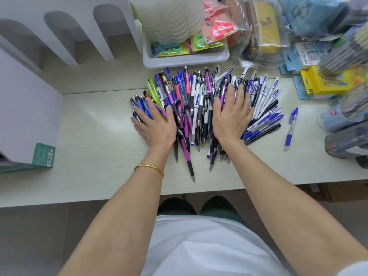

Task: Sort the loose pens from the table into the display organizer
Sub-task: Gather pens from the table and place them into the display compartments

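Pens (199, 108) lie heaped mid-table (95, 176), tips mostly toward you, fanned wide. Your left hand (157, 126) lies flat on the heap's left side, fingers spread, palm down, gripping nothing; gold bangle (149, 169) on that wrist. Your right hand (231, 114) lies flat on the right side, fingers splayed, likewise holding nothing. One blue pen (291, 128) sits apart, right of the heap. Beyond the heap: white tray (185, 60) of packaged goods. Right of it, bagged stationery and a yellow box (322, 82). Far left, a white organizer (65, 36) with arched slots stands at the table's back.
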`<state>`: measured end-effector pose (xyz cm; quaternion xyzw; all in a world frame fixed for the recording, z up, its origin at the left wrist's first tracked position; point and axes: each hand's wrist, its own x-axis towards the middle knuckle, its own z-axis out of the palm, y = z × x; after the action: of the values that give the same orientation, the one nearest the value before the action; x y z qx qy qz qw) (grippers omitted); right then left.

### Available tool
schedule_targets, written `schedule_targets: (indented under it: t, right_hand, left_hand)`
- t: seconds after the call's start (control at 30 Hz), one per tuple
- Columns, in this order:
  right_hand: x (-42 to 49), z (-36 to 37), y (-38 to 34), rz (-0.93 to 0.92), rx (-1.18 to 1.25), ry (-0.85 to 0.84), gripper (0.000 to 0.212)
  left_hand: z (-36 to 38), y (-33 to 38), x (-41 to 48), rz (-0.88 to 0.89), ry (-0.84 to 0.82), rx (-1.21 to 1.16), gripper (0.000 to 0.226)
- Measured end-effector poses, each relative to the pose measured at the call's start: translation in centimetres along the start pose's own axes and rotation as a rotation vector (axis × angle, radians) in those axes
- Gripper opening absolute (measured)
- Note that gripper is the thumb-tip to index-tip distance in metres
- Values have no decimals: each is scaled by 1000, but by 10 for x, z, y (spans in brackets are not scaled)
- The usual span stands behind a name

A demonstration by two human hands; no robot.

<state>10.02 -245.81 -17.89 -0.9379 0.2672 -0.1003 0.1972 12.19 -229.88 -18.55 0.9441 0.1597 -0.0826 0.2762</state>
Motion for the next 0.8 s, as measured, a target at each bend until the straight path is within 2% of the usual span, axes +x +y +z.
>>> schedule_targets:
  t: [0.4,0.53,0.6,0.7,0.8]
  right_hand:
    - [0,-5,2,19,-14,16,57]
    - [0,-6,3,21,-34,3,58]
    - [1,-6,4,27,-29,-3,58]
    - [1,-8,6,8,23,13,57]
    - [3,-17,19,-43,136,124,53]
  left_hand:
    - [-1,-5,1,59,33,-5,65]
    - [-5,3,-2,87,113,-32,64]
    - [-5,14,-8,184,170,-25,64]
    - [3,37,-20,431,205,45,66]
    - [16,61,-33,636,182,82,64]
